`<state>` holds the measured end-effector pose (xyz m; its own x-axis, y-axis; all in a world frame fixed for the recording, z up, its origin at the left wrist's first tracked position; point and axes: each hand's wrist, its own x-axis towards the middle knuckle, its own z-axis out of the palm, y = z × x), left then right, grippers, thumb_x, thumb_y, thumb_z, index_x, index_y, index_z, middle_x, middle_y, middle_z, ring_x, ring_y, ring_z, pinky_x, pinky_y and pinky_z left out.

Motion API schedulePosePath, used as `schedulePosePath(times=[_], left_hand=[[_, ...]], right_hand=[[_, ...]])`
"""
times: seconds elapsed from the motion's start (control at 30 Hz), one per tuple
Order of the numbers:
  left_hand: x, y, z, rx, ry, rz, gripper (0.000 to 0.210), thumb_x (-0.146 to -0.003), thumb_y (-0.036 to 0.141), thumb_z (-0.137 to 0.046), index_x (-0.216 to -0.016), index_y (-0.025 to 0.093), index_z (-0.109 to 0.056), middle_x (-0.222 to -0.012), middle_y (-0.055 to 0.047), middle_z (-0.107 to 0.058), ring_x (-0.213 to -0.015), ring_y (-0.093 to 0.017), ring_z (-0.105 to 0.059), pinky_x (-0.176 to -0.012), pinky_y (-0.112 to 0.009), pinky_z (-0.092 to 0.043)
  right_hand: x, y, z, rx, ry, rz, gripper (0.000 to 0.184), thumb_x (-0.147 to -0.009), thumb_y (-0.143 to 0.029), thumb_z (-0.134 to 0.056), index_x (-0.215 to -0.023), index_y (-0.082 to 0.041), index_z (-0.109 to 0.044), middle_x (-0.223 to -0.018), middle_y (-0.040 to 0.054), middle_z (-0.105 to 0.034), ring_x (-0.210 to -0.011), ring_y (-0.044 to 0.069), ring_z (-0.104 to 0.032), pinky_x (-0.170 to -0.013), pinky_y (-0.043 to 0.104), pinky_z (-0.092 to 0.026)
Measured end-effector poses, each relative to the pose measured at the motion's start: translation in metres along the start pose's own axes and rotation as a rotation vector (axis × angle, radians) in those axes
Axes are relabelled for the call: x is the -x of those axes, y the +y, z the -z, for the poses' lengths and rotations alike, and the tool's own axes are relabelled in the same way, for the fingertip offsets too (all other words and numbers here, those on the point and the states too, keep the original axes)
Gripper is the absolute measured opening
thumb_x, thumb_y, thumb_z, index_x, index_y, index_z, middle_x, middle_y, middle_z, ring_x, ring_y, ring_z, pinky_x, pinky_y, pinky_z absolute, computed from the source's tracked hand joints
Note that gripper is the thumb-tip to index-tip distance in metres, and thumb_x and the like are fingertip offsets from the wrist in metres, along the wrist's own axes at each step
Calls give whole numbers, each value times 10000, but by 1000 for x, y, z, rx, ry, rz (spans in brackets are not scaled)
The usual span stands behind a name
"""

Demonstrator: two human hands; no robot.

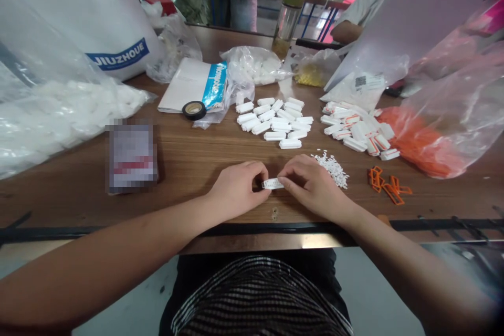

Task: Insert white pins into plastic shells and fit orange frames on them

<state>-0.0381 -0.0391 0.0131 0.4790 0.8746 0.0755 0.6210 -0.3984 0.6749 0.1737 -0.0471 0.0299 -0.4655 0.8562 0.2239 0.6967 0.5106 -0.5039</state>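
Between my two hands, just above the wooden table [189,168], is a small white plastic housing [271,184] with a row of slots. My left hand [240,186] pinches its left end between thumb and forefinger. At the other end, the fingers of my right hand [311,184] close on the housing; whether they also hold a tiny piece is hidden. Beside my right hand lies a heap of tiny white pieces [334,168]. Farther back, many similar white housings [273,118] are spread out. Several orange frames [391,186] rest to the right.
A pile of white housings with orange edges [360,128] lies at right, beside a clear bag of orange parts [425,136]. Large bags [59,115] fill the left. Black tape [194,110] sits on a booklet [189,81]. A bottle [287,23] stands behind. Another person's arm [348,31] shows across the table.
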Motion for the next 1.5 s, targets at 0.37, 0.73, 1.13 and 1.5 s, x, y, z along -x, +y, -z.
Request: schedulePosePath(times=[0.37,0.73,1.13,1.5], left_hand=[[0,-2,-3,12,23,-12,122,-761,308,-675,-824,221,-616,-645,44,-516,-594,-123,-472,-609,-273,-353],[-1,-2,-2,0,10,5,119,-770,316,-660,-821,220,-611,-631,43,-517,-597,-130,-484,-609,-279,-358],[-2,-2,-1,-38,-21,7,129,-764,321,-662,-819,221,-603,-662,35,-532,-612,-135,-494,-599,-285,-351],[-2,-2,-1,-39,-26,8,130,-767,328,-650,-825,222,-602,-652,37,-516,-612,-133,-487,-605,-285,-351]], right_hand=[[3,-7,6,229,6,150,196,-938,-242,-523,-901,-217,-713,-864,35,-689,-843,197,-552,-809,378,-368],[5,-14,9,315,48,194,222,-904,-257,-544,-777,-211,-720,-862,31,-716,-818,198,-578,-804,383,-388],[-7,119,71,316,-25,-565,220,-751,-350,-628,-827,-207,-777,-774,24,-752,-740,198,-681,-646,272,-486],[-4,125,81,382,-52,-529,242,-769,-368,-603,-847,-221,-779,-795,19,-765,-756,205,-690,-672,286,-503]])
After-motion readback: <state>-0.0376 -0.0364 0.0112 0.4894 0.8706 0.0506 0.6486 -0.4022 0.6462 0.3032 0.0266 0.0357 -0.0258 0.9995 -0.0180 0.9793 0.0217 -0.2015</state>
